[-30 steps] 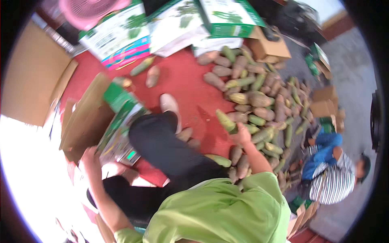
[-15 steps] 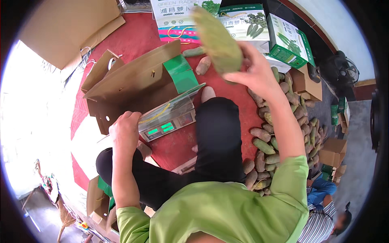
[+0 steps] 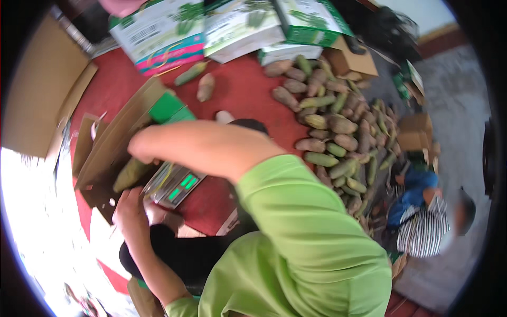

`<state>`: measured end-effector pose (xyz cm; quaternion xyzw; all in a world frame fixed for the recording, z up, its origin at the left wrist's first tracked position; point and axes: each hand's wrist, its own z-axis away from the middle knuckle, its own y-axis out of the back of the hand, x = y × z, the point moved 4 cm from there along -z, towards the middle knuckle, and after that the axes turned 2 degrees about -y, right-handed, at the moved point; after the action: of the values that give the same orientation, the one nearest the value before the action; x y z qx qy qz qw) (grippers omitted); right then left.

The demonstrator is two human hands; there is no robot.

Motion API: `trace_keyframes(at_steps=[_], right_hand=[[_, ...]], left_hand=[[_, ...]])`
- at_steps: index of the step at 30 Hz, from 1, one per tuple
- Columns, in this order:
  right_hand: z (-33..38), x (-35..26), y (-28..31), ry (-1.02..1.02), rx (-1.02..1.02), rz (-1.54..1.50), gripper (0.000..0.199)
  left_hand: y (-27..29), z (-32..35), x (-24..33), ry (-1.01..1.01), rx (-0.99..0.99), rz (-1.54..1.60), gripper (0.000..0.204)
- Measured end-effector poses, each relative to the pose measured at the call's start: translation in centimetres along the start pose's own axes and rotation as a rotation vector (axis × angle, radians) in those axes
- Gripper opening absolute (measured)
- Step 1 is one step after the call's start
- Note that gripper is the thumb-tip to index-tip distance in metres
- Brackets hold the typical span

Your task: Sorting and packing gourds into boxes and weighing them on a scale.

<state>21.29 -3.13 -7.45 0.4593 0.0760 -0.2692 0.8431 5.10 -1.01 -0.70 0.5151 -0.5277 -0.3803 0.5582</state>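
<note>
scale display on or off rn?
On. The scale by the cardboard box shows lit green digits on its front panel. The right hand holds a green fruit just beside it.

right hand (image 3: 141,150): fingers hidden | mango (image 3: 129,174): blurred, part-hidden in box (image 3: 113,140)

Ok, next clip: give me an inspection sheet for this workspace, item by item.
Surface: red floor mat, partly covered.
Job's things: green elongated fruit at the open cardboard box; digital scale with lit green display beside it.
Clutter: big fruit pile; two loose fruits; printed cartons; flat cardboard.
Hands: right hand on the fruit, grip blurred; left hand by the scale, holding nothing seen.
Cables: nothing seen.
Surroundings: another person in striped top, grey floor.
</note>
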Motion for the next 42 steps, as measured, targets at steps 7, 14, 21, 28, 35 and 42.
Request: trace_keyframes(at_steps=[7,14,21,28,35,42], right_hand=[[-2.7,2.9,-2.0,-0.174,-0.027,0.058,0.031],[0.2,1.5,-0.2,-0.013,0.145,0.034,0.032],[20.0,6.6,3.5,0.397,1.057,-0.566,0.034],[31.9,23.2,-22.8,-0.655,1.009,-0.479,0.029],[36.1,18.4,-57.3,-0.773,0.291,0.12,0.024],[35.6,10.0,-59.9,-1.199,0.237,-0.963,0.041]], left_hand=[[0.7,-0.8,2.5,0.009,-0.042,0.104,0.013],[0.7,-0.8,2.4,-0.04,-0.008,0.065,0.019],[-0.4,-1.8,2.0,-0.149,0.055,0.077,0.012],[-0.7,-1.9,1.9,-0.106,0.016,0.099,0.012],[-1.5,-1.7,-0.3,-0.17,0.044,0.124,0.01],[-2.0,-2.3,-0.5,-0.122,0.005,0.104,0.013]])
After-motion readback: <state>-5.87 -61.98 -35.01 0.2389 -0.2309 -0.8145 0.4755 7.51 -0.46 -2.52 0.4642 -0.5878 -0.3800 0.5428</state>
